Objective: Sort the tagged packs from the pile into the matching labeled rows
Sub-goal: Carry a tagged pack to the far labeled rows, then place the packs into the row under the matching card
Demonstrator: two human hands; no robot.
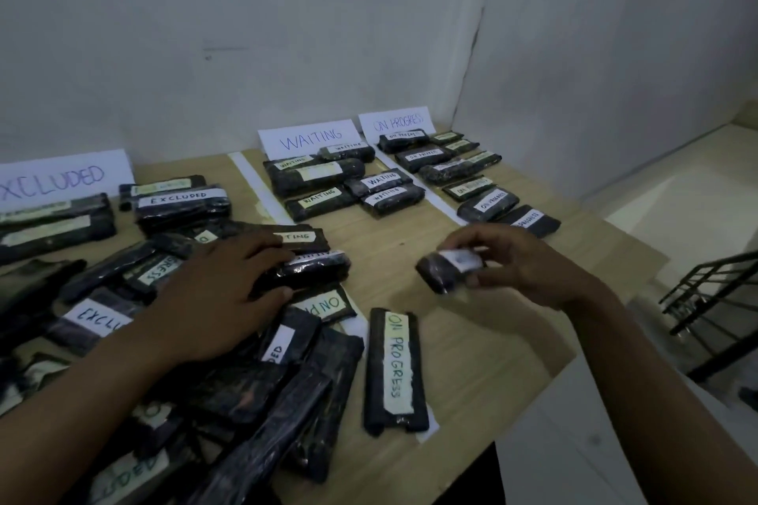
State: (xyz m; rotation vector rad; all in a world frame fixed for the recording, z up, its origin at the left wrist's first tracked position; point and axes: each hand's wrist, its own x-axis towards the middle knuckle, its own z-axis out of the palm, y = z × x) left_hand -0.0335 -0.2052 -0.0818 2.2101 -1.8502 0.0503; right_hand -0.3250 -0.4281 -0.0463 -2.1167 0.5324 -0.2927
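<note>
Where the pile (229, 394) of black wrapped packs fills the lower left of the frame, tags reading EXCLUDED and ON PROGRESS face several ways. Just right of it, a lone pack (393, 369) tagged ON PROGRESS lies flat on the wooden tabletop (484, 348), its long side running up the frame. Above the pile, left of centre, the left hand (221, 291) grips a dark pack (316, 271) at the pile's top edge, fingers curled over it and thumb under its near side. At centre right, the right hand (521, 271) pinches a blurred pack (445, 271) between thumb and fingers, lifted off the tabletop; its white tag cannot be read. Further up, three rows of sorted packs lie apart, divided by white tape strips (254, 189). An EXCLUDED sign (61, 176) stands at the left edge, a WAITING sign (307, 141) at upper centre and an ON PROGRESS sign (396, 122) just right of it, all leaning on the white wall (246, 33). A black stair railing (705, 307) shows at the right edge.
</note>
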